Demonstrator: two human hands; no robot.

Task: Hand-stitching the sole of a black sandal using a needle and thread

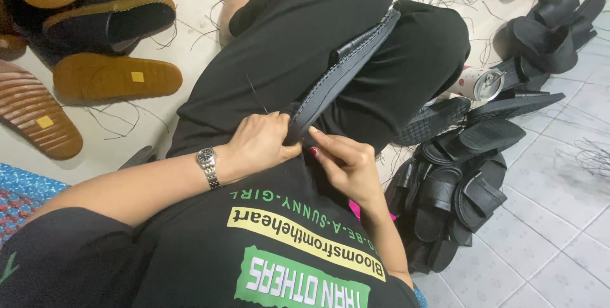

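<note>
At the far left, tan soles (117, 78) lay face up on the pale floor (559, 219), with a ribbed brown one (35, 117) below them and loose black threads around. The left hand (260, 144), a metal watch (208, 167) on its wrist, was clenched around the near end of a black sandal (340, 69). The sandal lay across the lap, resting on the black trousers (298, 34), and ran up and away to the right, edge-on, with a line of pale stitching along its rim. Just beside it, the right hand (346, 165) pinched the same end between thumb and fingertips. Farther right, a heap of black sandals (454, 187) sat on the tiles, with a small tin can (478, 83) above it.
</note>
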